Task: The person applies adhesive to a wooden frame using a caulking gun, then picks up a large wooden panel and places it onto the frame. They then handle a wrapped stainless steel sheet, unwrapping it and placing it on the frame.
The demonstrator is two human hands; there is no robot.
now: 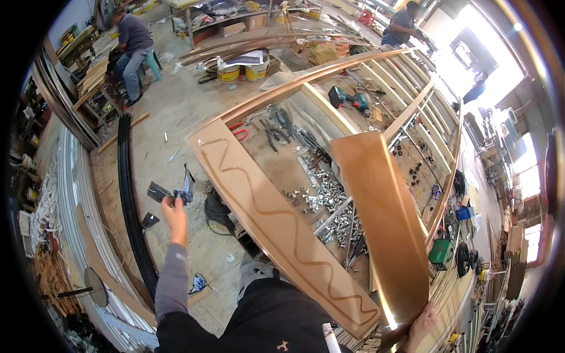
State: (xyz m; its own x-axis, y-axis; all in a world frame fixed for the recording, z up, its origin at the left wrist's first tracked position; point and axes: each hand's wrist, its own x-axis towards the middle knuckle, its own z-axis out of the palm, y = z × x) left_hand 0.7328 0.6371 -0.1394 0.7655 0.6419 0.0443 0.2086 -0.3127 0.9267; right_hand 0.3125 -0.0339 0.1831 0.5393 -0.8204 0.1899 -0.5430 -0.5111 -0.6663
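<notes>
Head: long, glossy, copper-brown panel [385, 217]

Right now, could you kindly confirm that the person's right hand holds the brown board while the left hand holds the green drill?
Not quite: the head view shows the left hand holding a crumpled dark sheet, not the green drill. The right hand does hold the brown board.

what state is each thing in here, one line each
shiny brown rectangular panel: raised, right hand gripping its near end
long flat tan panel: lying flat, wavy brown bead on top
crumpled black plastic film: held in left hand
loose silver metal bolts: heaped and scattered
green-and-black cordless drill: lying down, unheld
</notes>
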